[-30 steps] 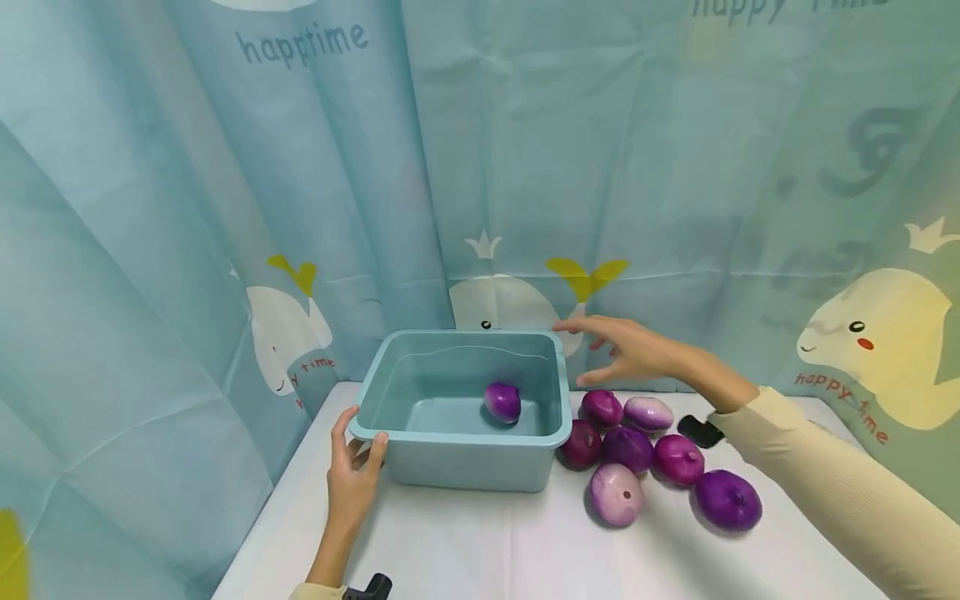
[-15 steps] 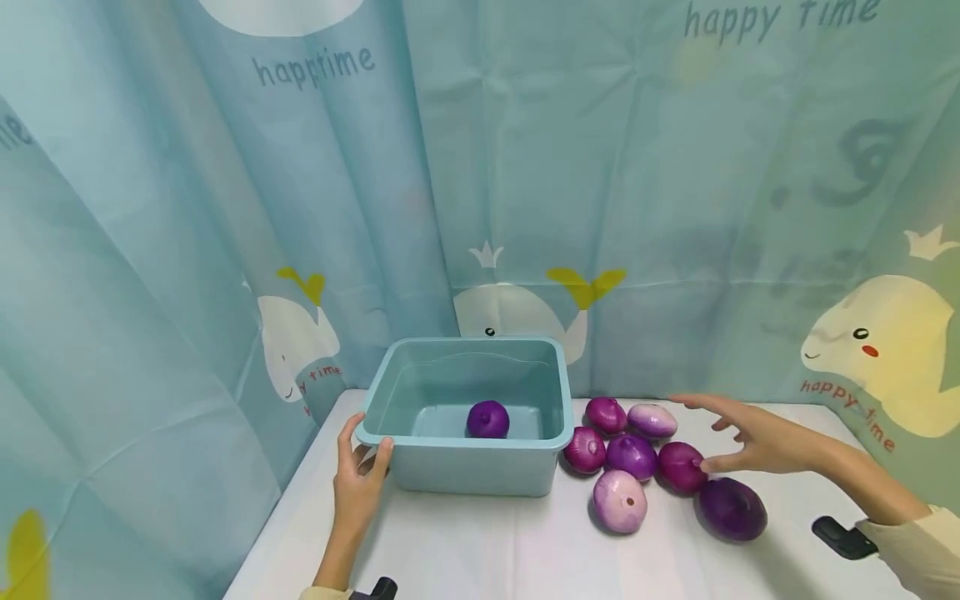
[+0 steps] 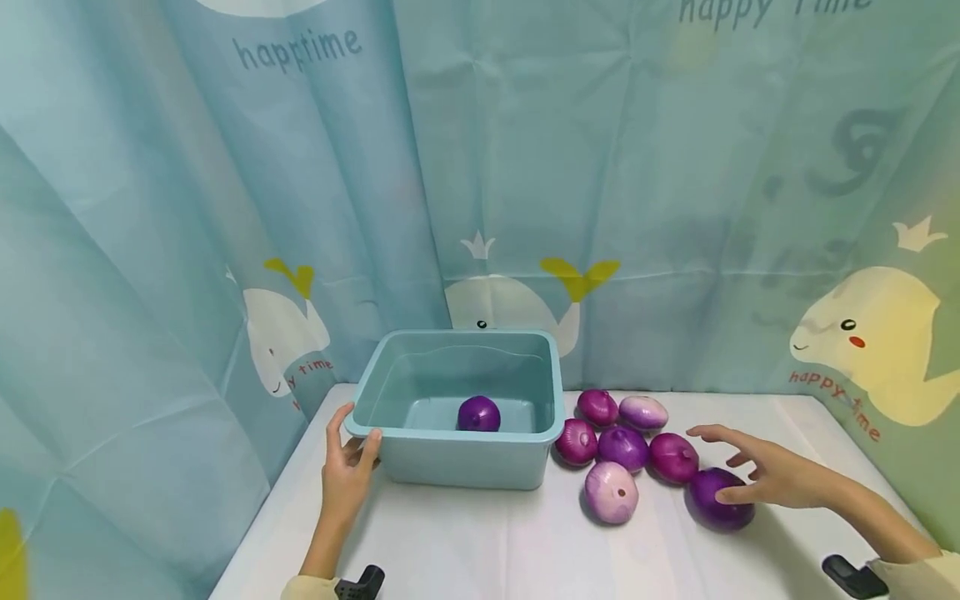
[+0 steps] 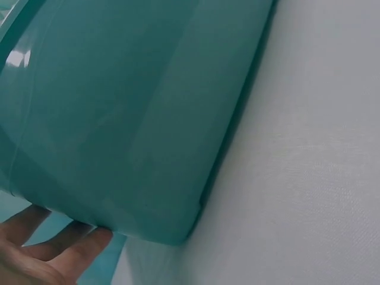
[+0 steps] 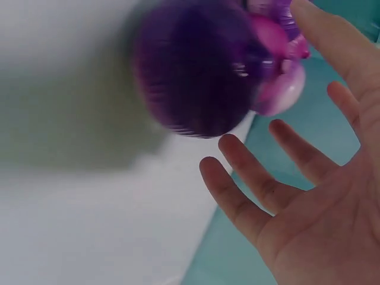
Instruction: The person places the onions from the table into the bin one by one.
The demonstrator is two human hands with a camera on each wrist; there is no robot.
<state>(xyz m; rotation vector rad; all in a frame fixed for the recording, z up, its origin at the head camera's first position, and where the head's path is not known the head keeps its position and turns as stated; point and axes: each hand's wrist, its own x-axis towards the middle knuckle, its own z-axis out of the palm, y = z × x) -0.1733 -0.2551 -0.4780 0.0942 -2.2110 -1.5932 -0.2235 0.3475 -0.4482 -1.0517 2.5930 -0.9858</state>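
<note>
A light blue plastic bin (image 3: 465, 460) stands on the table with one purple onion (image 3: 478, 414) inside. My left hand (image 3: 347, 482) holds the bin's near left corner, thumb on the front rim and fingers at the left side; in the left wrist view the fingers (image 4: 83, 249) touch the bin wall. Over the nearest dark purple onion (image 3: 712, 510), at the right end of the onion group, hovers my right hand (image 3: 787, 475). Its fingers are spread and hold nothing. The right wrist view shows that onion (image 5: 196, 65) apart from the fingertips.
Several more onions lie close together right of the bin, among them a pale one (image 3: 611, 493) in front and a magenta one (image 3: 672, 457) beside the dark onion. A whale-print curtain (image 3: 675, 208) hangs behind the white table (image 3: 555, 558).
My right hand has moved from beside the bin's right rim, rightward and down to the dark onion. The onion inside the bin has rolled left. My left hand keeps its place.
</note>
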